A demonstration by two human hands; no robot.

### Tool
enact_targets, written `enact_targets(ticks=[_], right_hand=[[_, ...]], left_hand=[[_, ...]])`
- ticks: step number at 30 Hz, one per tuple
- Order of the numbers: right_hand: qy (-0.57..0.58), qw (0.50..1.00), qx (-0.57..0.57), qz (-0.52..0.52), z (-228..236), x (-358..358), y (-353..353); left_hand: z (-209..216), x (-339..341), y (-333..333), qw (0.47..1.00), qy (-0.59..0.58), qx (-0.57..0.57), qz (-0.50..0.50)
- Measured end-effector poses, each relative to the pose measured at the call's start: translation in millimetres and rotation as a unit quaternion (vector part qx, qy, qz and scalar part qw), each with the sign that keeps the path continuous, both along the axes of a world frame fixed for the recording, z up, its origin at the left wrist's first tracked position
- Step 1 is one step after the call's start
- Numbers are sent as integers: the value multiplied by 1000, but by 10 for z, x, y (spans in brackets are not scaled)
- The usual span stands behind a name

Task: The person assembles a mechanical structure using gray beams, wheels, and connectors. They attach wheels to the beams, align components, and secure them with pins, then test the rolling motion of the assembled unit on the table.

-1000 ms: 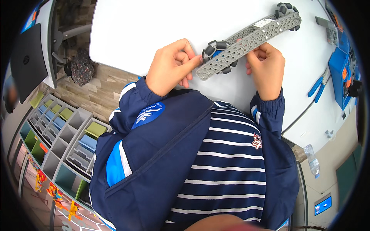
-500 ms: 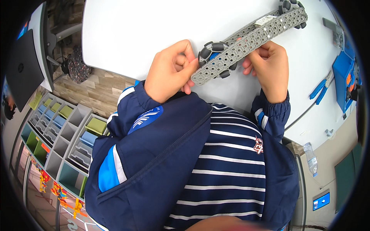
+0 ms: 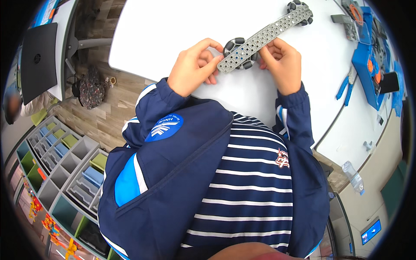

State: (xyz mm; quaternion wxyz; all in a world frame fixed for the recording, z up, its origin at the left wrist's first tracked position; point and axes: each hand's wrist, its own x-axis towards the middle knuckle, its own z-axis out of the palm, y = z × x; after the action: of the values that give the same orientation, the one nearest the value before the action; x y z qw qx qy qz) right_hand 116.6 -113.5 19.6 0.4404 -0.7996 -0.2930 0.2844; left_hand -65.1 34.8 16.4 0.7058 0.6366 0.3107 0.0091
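Observation:
A long grey perforated plastic beam (image 3: 268,37) slants from near my hands up to the far right, above the white table. Black-rollered omni wheels are fitted to it: a near wheel (image 3: 234,45) beside its lower end and a far wheel (image 3: 306,19) at its upper end. My left hand (image 3: 195,67) is closed, thumb and forefinger pinched at the beam's lower end by the near wheel. With curled fingers, my right hand (image 3: 284,63) grips the beam's right edge near the middle; some fingertips are hidden behind it.
On the white table (image 3: 156,39) at right lie blue-handled pliers (image 3: 345,89) and a blue bin (image 3: 362,78) of parts. A plastic bottle (image 3: 353,177) is at lower right. Grey shelving with coloured trays (image 3: 65,160) stands lower left; a black laptop (image 3: 40,63) is far left.
The view has shifted, bringing more of the table's right side into sight. The beam and both hands sit higher in the picture, with my hands still at the beam.

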Motion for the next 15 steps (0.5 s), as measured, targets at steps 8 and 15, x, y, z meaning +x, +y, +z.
enact_targets(ticks=[8,15], right_hand=[[-523,838,88,126,-73,61,5],[-520,812,112,238,45,556,207]], left_hand=[[-142,-4,216,944,-116,283,-120],[-103,34,358,968,-201,96,-113]])
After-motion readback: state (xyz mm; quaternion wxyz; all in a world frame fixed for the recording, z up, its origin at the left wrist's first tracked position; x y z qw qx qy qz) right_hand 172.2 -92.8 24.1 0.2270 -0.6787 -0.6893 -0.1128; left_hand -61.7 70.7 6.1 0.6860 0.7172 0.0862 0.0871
